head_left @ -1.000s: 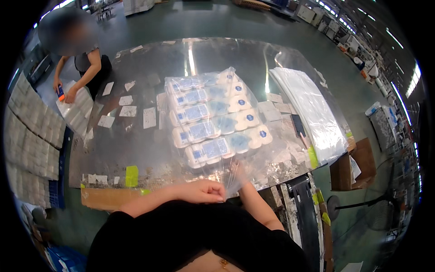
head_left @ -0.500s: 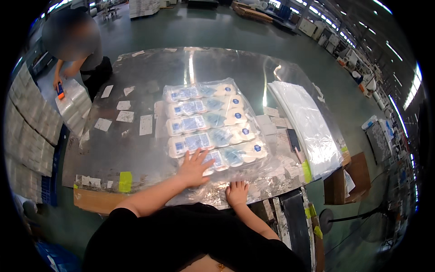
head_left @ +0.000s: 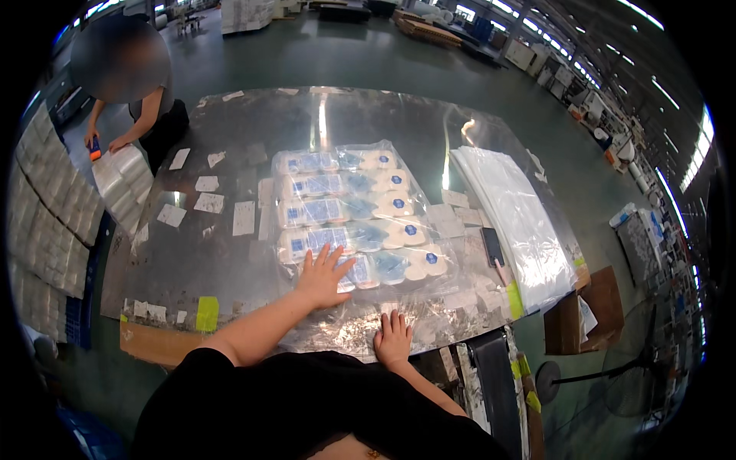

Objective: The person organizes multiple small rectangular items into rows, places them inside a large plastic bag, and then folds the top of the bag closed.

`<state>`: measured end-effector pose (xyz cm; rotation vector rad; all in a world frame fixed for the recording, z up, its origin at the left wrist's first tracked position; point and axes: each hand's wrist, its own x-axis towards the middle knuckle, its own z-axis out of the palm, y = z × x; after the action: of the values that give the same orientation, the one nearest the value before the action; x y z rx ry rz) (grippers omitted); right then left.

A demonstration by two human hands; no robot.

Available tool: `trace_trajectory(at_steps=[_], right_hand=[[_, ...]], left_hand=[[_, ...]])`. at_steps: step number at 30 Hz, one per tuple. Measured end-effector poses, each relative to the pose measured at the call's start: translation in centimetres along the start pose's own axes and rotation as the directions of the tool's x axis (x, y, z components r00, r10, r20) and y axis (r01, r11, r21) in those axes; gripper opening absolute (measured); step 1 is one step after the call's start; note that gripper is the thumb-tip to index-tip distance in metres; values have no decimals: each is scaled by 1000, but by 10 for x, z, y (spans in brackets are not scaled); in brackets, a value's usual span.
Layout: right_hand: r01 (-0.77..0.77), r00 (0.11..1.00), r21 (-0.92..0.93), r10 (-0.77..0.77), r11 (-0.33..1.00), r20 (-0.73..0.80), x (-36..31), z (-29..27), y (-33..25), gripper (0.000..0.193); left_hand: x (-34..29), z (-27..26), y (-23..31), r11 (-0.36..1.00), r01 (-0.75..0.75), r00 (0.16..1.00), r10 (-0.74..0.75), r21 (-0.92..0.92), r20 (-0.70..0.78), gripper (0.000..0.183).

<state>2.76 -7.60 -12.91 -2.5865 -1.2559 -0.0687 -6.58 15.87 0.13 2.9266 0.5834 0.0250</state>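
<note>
A clear plastic bag [head_left: 418, 184] lies flat on the metal-topped table [head_left: 230, 268]. Inside it are several rows of wrapped white rolls [head_left: 353, 208] with blue printing, stacked from near to far. My left hand [head_left: 322, 282] rests with spread fingers on the left part of the nearest row. To its right, my right hand [head_left: 393, 339] lies with fingers stretched out at the table's near edge, just short of the bag's front and holding nothing.
A stack of clear plastic bags [head_left: 521, 222] lies on the right, beside a dark phone [head_left: 491, 247]. An open cardboard box [head_left: 586, 314] and a fan [head_left: 613, 368] stand off the right corner. At the far left, a co-worker [head_left: 146, 100] holds an orange-and-blue tool [head_left: 95, 149] over wrapped packs [head_left: 123, 180].
My hands keep nearly the same places on the bag and at the table edge. The view has shifted slightly. The co-worker's hands have moved a little over the packs.
</note>
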Motion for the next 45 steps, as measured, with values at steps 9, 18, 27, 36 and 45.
trace_trajectory(at_steps=[9,18,27,36,45], right_hand=[[17,998,11,-16,1000,-68,1,3,1,47],[10,998,6,-10,1000,-66,1,3,-1,46],[3,998,0,-3,1000,-56,1,0,-3,44],[-32,999,16,32,999,-15,2,-3,-5,46],[-26,999,24,27,999,-23,4,1,-6,44]], left_hand=[[-7,-1,-1,1000,-9,1000,9,-12,-13,78],[-10,-2,-1,1000,-13,1000,13,-9,-17,76],[-11,-1,-2,1000,-9,1000,8,-24,-21,75],[-11,-2,-2,1000,-12,1000,12,-26,-4,74],[-12,-3,-6,999,-28,1000,28,-23,-13,74]])
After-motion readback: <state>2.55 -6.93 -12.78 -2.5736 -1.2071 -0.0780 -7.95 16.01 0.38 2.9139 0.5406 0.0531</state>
